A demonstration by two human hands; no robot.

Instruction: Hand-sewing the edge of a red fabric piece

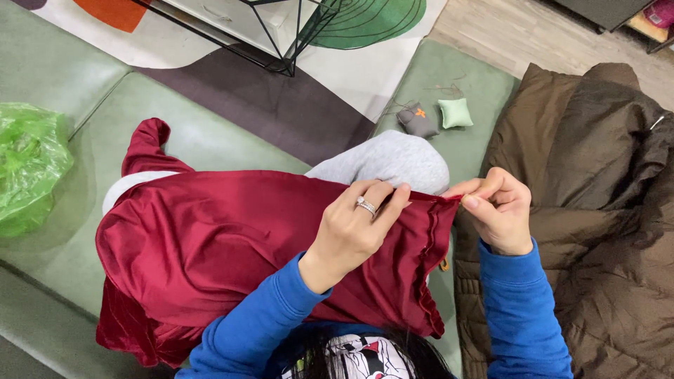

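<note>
Head view shows our left hand [351,228] and right hand [500,209] pinched closed on the shiny dark-red satin cloth's [225,238] hem toward three o'clock.

Hidden and cut-off parts

The dark red cloth [232,245] covers the lap beneath it; the brown quilted jacket [597,210] and green plastic bag [28,168] run off the edges; the fingertips of the right hand [500,210] stay tucked behind the hem.
</note>
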